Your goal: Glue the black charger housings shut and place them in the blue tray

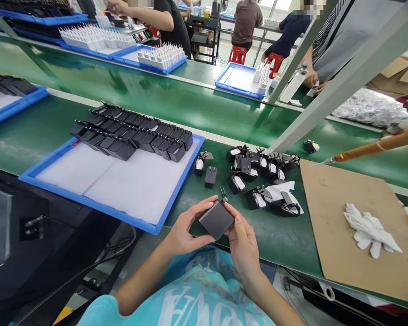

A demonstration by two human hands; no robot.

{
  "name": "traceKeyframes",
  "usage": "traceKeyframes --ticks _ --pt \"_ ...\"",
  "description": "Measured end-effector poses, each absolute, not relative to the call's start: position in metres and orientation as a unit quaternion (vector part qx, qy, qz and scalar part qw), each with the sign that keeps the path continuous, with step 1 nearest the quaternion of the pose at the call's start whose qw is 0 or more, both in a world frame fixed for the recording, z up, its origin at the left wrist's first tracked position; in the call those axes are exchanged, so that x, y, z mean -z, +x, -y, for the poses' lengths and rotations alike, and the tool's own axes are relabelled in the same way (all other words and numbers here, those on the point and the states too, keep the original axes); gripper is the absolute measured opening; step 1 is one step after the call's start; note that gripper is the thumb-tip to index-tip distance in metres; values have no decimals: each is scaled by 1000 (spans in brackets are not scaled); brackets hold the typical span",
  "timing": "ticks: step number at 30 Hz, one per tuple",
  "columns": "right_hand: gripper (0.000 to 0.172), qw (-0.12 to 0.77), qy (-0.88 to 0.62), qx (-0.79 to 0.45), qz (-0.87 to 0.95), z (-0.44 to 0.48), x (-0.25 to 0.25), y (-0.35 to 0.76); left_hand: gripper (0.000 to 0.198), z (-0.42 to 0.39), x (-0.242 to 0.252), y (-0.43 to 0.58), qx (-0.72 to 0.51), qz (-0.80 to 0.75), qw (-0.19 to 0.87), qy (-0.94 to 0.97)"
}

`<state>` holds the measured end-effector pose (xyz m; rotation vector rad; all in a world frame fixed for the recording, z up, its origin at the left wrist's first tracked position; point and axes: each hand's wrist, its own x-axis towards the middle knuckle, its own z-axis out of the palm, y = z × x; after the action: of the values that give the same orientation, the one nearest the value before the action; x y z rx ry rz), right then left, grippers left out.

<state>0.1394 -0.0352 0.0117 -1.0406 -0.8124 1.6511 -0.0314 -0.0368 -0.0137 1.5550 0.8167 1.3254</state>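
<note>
Close to my body I hold a black plug-in power adapter (216, 220) with its flat face turned up and metal prongs at its far end. My left hand (193, 226) grips it from the left, thumb along the near edge. On the right side, the fingers of my right hand (240, 233) close round its edge. Beyond my hands, an open adapter housing (199, 165) and a black adapter piece (211, 176) stand on the green bench. Several open black housings (238, 182) with white parts inside cluster further right.
Left, a blue-rimmed tray (163, 219) carries rows of black adapters (122, 147). Right lie a cardboard sheet (329, 235) and white gloves (370, 228), beneath an orange-handled tool (377, 147). A slanted metal post (326, 81) rises behind the housings. Co-workers are across the line.
</note>
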Motion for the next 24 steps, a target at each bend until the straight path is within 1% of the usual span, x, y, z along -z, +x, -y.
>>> traceKeyframes --ticks 5,10,16,18,21,24 --pt "33 495 -435 -686 309 33 -14 137 73 35 14 -27 -548 -337 464 609" --pt "34 492 -439 -693 293 31 -15 135 72 35 13 -25 -551 -354 458 601" --pt "35 485 -448 -674 331 32 -11 134 82 37 -1 -23 -497 -403 493 589" --pt "35 484 -460 -652 359 34 -10 133 74 37 -4 -19 -503 -430 498 560" --pt "34 481 -480 -619 394 36 -9 132 56 37 -5 -12 -532 -457 494 514" --pt "35 472 -485 -616 404 37 -8 132 46 35 -6 -7 -551 -468 496 481"
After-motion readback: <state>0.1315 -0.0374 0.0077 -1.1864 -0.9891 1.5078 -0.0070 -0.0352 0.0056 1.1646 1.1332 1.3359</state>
